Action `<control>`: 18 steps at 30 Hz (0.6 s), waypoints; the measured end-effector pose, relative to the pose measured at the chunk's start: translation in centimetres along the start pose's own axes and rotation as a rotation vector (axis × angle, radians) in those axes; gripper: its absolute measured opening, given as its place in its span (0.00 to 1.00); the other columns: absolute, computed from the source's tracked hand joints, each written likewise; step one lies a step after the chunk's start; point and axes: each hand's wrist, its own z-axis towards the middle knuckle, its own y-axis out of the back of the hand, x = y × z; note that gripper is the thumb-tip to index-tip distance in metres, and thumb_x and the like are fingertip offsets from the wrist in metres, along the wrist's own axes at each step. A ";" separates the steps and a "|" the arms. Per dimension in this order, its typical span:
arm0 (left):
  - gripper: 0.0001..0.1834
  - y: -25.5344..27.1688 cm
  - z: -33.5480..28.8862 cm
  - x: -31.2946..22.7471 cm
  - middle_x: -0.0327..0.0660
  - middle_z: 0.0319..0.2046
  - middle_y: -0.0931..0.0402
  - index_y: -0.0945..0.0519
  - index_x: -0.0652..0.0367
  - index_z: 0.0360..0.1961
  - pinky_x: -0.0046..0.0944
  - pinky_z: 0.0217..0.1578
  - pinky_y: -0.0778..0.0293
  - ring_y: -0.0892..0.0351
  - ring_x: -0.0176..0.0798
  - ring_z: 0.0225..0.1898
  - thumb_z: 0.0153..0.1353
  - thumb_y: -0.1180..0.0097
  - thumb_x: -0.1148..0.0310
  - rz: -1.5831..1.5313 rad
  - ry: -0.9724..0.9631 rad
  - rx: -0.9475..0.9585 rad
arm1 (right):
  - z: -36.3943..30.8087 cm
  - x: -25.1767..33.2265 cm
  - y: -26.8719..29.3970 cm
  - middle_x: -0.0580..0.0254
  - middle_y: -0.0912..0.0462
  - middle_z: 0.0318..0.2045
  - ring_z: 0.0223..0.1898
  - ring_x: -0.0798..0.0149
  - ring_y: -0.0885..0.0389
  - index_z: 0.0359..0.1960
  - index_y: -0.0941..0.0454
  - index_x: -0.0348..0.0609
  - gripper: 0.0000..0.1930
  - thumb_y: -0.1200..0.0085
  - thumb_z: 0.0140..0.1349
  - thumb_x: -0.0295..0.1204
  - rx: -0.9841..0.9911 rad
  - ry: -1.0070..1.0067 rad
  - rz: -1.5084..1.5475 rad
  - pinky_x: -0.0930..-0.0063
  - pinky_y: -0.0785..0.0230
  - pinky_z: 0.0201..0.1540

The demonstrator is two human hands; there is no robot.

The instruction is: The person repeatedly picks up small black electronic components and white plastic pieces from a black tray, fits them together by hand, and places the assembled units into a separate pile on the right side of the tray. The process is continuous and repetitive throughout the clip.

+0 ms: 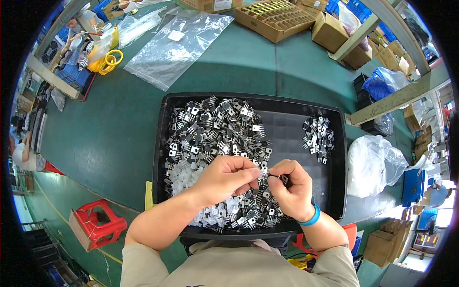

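Both my hands meet over a black tray [306, 106] on the green table. My left hand [227, 178] pinches a small whitish translucent piece [262, 172] between thumb and fingertips. Close beside it, my right hand [292, 186] is closed on a small black transistor [285, 179], mostly covered by the fingers. Whether the two pieces touch, I cannot tell. A big heap of black and silver transistors [217, 122] fills the tray's left and middle. Small white plastic pieces [184, 178] are heaped by my left forearm. A smaller group of transistors [318, 136] lies at the tray's right.
A clear plastic bag [179, 45] lies flat beyond the tray, near a divided cardboard box [275, 21]. Right of the tray sits a white plastic bag [373, 165]. Metal posts [401, 95] rise at the table's right. A red stool [98, 224] stands at lower left.
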 end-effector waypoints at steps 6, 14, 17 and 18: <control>0.06 0.3 0.1 0.5 0.39 0.24 0.21 0.20 0.62 0.35 0.25 0.17 0.42 0.32 0.23 0.19 0.63 0.45 0.70 0.054 -0.040 0.004 | 0.5 0.5 0.8 0.65 0.24 0.29 0.27 0.76 0.31 0.33 0.26 0.37 0.07 0.46 0.53 0.15 0.144 -0.009 -0.050 0.81 0.39 0.30; 0.06 0.0 0.0 0.6 0.36 0.23 0.23 0.21 0.63 0.32 0.25 0.17 0.43 0.36 0.20 0.18 0.61 0.43 0.71 0.126 -0.059 -0.036 | 0.7 0.2 0.7 0.64 0.23 0.26 0.24 0.75 0.30 0.35 0.24 0.38 0.08 0.42 0.53 0.18 0.139 0.066 -0.100 0.81 0.37 0.27; 0.04 0.1 0.0 0.1 0.34 0.22 0.23 0.21 0.62 0.31 0.24 0.17 0.42 0.36 0.20 0.18 0.59 0.42 0.72 -0.049 -0.055 -0.048 | 0.7 0.3 0.7 0.65 0.23 0.26 0.24 0.75 0.30 0.35 0.24 0.39 0.08 0.41 0.53 0.18 0.115 0.003 -0.074 0.81 0.37 0.27; 0.04 0.2 0.0 0.1 0.34 0.22 0.23 0.21 0.62 0.31 0.24 0.18 0.42 0.35 0.20 0.19 0.59 0.42 0.72 -0.008 -0.053 -0.048 | 0.5 0.5 0.6 0.65 0.23 0.26 0.24 0.75 0.30 0.35 0.24 0.39 0.08 0.41 0.53 0.18 0.097 -0.061 -0.039 0.80 0.37 0.28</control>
